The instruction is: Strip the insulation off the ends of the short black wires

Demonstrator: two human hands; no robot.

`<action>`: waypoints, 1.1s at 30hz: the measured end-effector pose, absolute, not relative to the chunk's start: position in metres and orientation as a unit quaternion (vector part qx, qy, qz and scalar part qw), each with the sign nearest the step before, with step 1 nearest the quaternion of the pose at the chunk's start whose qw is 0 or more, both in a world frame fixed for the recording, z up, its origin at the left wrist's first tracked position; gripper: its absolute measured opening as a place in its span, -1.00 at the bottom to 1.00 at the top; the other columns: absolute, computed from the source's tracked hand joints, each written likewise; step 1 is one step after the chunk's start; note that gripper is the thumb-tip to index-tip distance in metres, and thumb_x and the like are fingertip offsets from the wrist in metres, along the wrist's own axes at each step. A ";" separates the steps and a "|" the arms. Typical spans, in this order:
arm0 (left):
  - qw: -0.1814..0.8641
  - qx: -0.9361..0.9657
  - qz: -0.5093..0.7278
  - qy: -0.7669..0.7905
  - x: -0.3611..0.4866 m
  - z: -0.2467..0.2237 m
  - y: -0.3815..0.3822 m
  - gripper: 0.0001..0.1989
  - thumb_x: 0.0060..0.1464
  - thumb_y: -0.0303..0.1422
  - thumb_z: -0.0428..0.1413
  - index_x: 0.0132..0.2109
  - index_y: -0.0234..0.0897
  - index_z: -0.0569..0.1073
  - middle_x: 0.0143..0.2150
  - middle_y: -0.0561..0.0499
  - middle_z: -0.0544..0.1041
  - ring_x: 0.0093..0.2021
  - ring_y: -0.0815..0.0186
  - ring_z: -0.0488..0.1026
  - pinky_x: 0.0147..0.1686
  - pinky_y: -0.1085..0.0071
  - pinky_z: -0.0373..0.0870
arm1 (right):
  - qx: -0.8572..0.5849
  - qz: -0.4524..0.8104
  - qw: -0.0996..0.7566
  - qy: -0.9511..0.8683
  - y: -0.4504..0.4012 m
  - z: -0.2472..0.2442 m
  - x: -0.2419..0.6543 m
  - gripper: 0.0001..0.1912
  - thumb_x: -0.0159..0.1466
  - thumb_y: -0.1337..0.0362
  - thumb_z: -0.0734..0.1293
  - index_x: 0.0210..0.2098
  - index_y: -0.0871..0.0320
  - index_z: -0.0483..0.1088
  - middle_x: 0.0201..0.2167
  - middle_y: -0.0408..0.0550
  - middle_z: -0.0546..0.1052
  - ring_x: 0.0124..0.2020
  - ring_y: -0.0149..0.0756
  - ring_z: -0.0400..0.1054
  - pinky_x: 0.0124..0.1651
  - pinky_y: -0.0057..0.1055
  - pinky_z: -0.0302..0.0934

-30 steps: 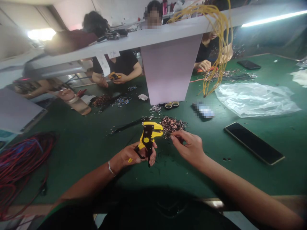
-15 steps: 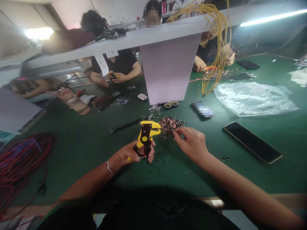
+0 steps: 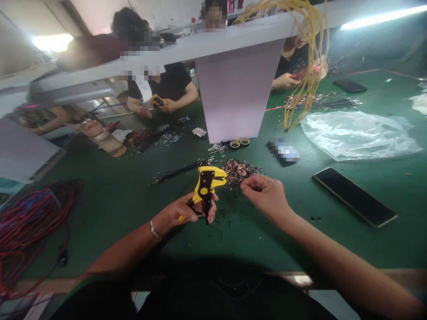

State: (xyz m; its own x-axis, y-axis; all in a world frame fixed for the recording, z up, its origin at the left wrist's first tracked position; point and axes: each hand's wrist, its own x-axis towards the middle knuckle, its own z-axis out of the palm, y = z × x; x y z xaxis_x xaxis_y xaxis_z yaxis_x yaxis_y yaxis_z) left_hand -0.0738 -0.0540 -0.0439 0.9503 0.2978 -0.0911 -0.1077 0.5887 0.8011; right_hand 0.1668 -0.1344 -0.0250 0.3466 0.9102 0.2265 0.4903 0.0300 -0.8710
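My left hand (image 3: 191,209) is wrapped round the handles of a yellow and black wire stripper (image 3: 206,189), its jaws pointing right. Just beyond those jaws lies a pile of short black wires with bare copper ends (image 3: 240,171). At the pile's near right edge, my right hand (image 3: 265,193) has thumb and forefinger pinched together. Whatever sits between those fingertips is too small to make out. Left of the stripper, a bundle of long thin black wires (image 3: 178,170) lies on the green table (image 3: 116,226).
A phone (image 3: 355,197) and a clear plastic bag (image 3: 360,135) lie to the right. Red cable coils (image 3: 33,222) cover the left side. Two tape rolls (image 3: 239,143) sit by a white panel (image 3: 238,93). Yellow wires (image 3: 312,66) hang from the shelf. Co-workers sit across the table.
The view has shifted slightly. My hands keep nearly the same pose, the stripper still held beside the pile. At the far right, a co-worker's hands have lifted a red tool.
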 end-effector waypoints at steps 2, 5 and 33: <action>0.884 0.439 0.118 0.113 -0.074 -0.043 -0.053 -0.36 -0.28 -0.48 0.25 0.06 -0.33 0.40 -0.27 -0.12 0.48 -0.27 0.17 0.42 -0.19 0.19 0.30 | -0.665 0.228 0.492 -0.513 -0.133 -0.028 0.169 -0.85 0.08 0.23 0.31 -0.55 0.13 0.47 -0.63 -0.17 0.49 -0.58 -0.38 0.34 -0.48 -0.44 0.19; 0.882 0.439 0.127 0.112 -0.073 -0.041 -0.054 -0.38 -0.28 -0.49 0.23 0.05 -0.33 0.40 -0.27 -0.12 0.47 -0.26 0.17 0.42 -0.19 0.19 0.30 | -0.685 0.181 0.478 -0.519 -0.131 -0.034 0.171 -0.85 0.10 0.23 0.30 -0.54 0.11 0.47 -0.62 -0.17 0.50 -0.57 -0.36 0.35 -0.47 -0.43 0.17; 0.901 0.399 0.116 0.126 -0.075 -0.043 -0.049 -0.42 -0.30 -0.45 0.15 0.00 -0.44 0.47 -0.23 -0.23 0.53 -0.29 0.14 0.47 -0.25 0.20 0.38 | -0.587 0.404 0.475 -0.516 -0.140 -0.017 0.145 -0.81 0.15 0.23 0.32 -0.55 0.15 0.41 -0.74 -0.24 0.38 -0.67 -0.48 0.18 -0.57 -0.50 0.10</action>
State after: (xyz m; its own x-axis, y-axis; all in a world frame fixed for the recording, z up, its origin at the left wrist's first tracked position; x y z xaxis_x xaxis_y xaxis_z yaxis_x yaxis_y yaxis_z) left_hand -0.0747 -0.0493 -0.0433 0.9413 0.3095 -0.1346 -0.1086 0.6552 0.7476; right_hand 0.1449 -0.1399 -0.0175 0.1415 0.9898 0.0168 0.2220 -0.0152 -0.9749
